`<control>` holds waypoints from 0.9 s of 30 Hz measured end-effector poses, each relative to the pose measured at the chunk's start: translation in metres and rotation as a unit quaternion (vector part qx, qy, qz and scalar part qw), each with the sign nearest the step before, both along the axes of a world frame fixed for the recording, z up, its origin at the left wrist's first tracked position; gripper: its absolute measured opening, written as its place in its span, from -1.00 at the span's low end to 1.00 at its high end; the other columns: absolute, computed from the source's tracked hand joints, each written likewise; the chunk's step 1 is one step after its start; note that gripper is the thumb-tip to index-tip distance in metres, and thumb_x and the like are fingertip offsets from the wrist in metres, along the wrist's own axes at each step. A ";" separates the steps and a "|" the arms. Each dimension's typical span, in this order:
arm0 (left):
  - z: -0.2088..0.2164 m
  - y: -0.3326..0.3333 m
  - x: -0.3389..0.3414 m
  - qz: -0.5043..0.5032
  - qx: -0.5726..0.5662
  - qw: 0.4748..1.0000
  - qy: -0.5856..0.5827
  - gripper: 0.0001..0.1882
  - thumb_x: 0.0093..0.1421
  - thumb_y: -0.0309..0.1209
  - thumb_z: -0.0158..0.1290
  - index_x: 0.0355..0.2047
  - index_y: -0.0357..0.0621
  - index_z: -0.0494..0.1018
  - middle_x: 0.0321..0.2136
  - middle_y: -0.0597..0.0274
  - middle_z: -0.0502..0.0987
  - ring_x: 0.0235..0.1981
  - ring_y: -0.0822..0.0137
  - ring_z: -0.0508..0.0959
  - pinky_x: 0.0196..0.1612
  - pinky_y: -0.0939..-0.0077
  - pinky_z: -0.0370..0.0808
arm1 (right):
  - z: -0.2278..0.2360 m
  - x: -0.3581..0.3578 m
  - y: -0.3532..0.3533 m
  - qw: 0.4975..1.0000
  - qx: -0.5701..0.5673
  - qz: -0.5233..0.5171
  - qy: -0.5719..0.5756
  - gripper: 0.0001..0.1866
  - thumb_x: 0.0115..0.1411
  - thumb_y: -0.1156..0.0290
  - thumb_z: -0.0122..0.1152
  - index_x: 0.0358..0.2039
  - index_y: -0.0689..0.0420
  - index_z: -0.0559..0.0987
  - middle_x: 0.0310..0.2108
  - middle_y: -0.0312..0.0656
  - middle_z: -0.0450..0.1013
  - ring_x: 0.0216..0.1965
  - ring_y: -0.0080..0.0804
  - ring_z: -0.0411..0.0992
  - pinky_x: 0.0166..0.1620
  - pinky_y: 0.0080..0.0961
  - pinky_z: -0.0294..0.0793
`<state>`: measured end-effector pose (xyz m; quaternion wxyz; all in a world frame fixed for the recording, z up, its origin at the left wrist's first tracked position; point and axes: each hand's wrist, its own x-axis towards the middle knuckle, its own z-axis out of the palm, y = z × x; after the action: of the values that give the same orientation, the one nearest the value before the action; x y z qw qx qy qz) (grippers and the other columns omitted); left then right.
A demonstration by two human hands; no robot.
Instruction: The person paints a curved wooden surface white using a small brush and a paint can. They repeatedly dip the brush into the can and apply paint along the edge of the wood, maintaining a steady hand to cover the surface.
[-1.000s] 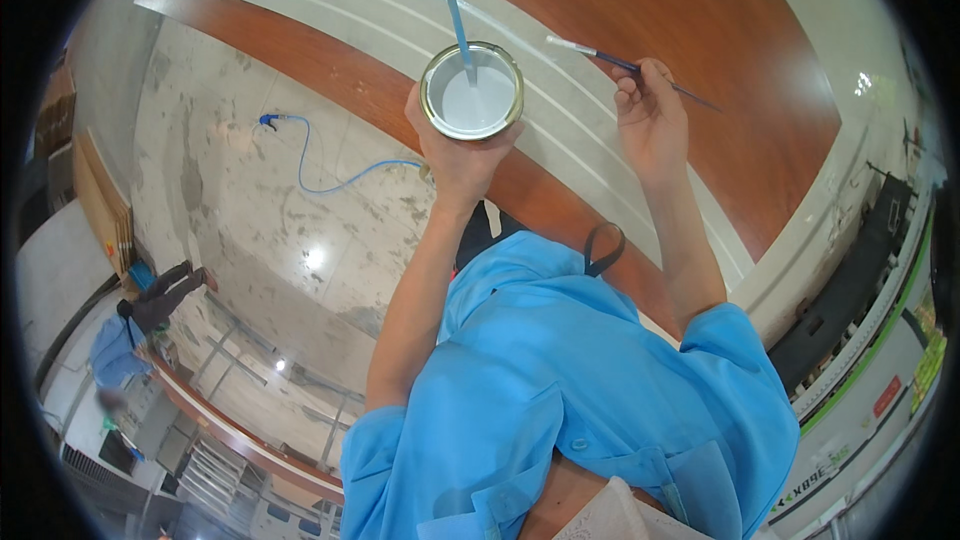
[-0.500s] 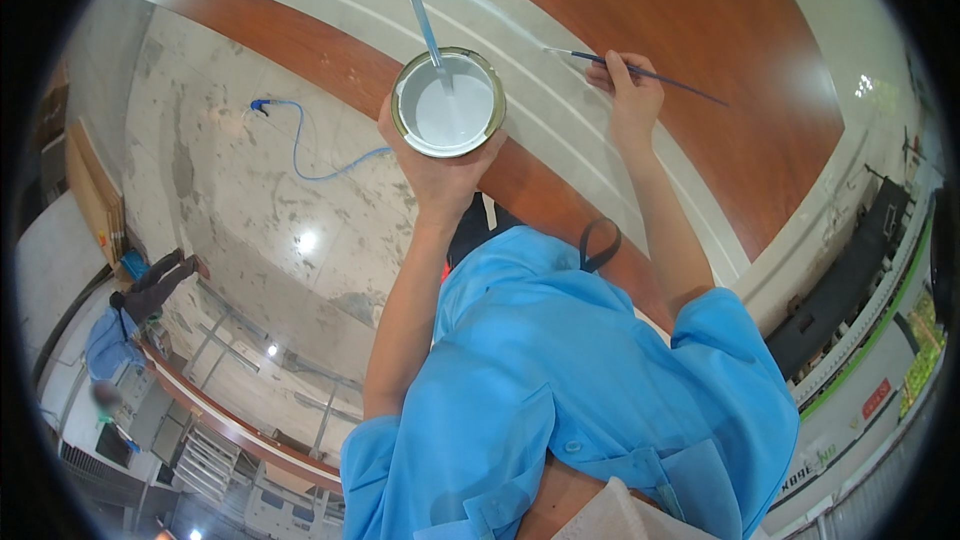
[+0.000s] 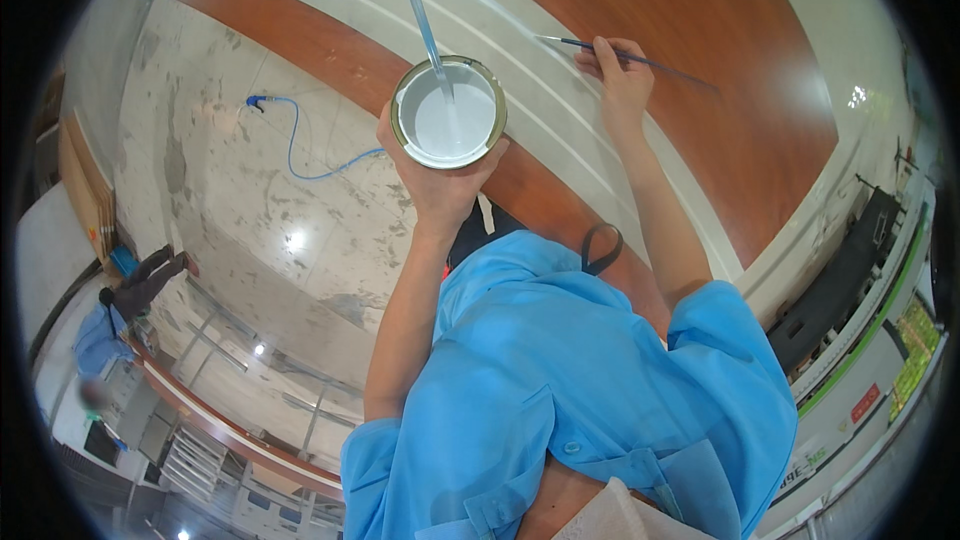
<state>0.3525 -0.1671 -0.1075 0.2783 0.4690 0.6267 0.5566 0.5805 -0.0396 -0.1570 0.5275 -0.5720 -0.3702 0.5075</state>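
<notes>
My left hand (image 3: 440,188) is wrapped round a round metal can (image 3: 497,100) from below and behind. White-grey paint (image 3: 445,130) lies inside it, and a flat metal stirring stick (image 3: 415,5) leans out over the far rim. In my right hand (image 3: 622,75) is a thin paintbrush (image 3: 648,62), pinched between thumb and fingers. The light bristle tip points left, at a glossy pale band (image 3: 560,90) with raised white lines. Whether the tip touches that band I cannot tell. Beyond the hand spreads a reddish-brown wood-grain panel (image 3: 740,70).
A brown wood-grain strip (image 3: 300,55) borders the pale band. On the stained floor (image 3: 230,170) lies a blue air gun (image 3: 257,102) with a blue hose (image 3: 293,145). A co-worker in blue (image 3: 105,335) is at the lower left. A white-and-green machine (image 3: 860,380) stands at right.
My right hand and the brush have shifted slightly left and up along the pale band. The can sits a little lower in view, still in my left hand.
</notes>
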 end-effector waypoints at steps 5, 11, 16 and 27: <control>-0.002 -0.007 -0.004 0.011 0.002 1.000 -0.023 0.24 -0.18 -0.29 0.62 0.37 -0.21 0.01 0.22 0.04 0.24 0.28 0.11 0.35 0.33 0.12 0.33 | 0.003 -0.019 0.021 1.000 0.013 0.023 0.007 -0.76 0.40 0.41 0.31 -0.13 0.36 0.53 -0.28 0.02 0.62 -0.26 -0.26 0.69 -0.18 -0.42 0.75; -0.007 -0.010 -0.016 0.022 -0.006 1.000 0.005 0.27 -0.16 -0.29 0.61 0.40 -0.19 -0.03 0.24 0.03 0.24 0.30 0.10 0.35 0.34 0.11 0.34 | -0.008 -0.049 0.054 0.997 0.041 0.062 0.004 -0.79 0.41 0.43 0.29 -0.17 0.35 0.53 -0.32 -0.03 0.61 -0.30 -0.32 0.69 -0.22 -0.45 0.76; -0.007 -0.011 -0.028 0.039 -0.006 0.999 0.000 0.26 -0.16 -0.31 0.61 0.40 -0.17 -0.04 0.24 0.02 0.26 0.29 0.09 0.38 0.31 0.11 0.40 | -0.014 -0.076 0.078 0.992 0.077 0.096 0.007 -0.79 0.41 0.43 0.29 -0.18 0.36 0.54 -0.32 -0.02 0.62 -0.30 -0.34 0.69 -0.22 -0.46 0.77; -0.005 -0.013 -0.033 0.039 0.007 0.999 -0.022 0.27 -0.16 -0.29 0.63 0.40 -0.18 -0.03 0.23 0.02 0.28 0.27 0.13 0.39 0.29 0.13 0.41 | -0.013 -0.061 0.067 0.988 0.051 0.104 -0.105 -0.77 0.40 0.40 0.30 -0.22 0.36 0.55 -0.38 -0.05 0.64 -0.38 -0.38 0.68 -0.29 -0.50 0.71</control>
<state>0.3191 -0.1798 -0.1126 0.2665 0.4336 0.6347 0.5815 0.5193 0.0270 -0.1704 0.4583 -0.5532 -0.5063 0.4770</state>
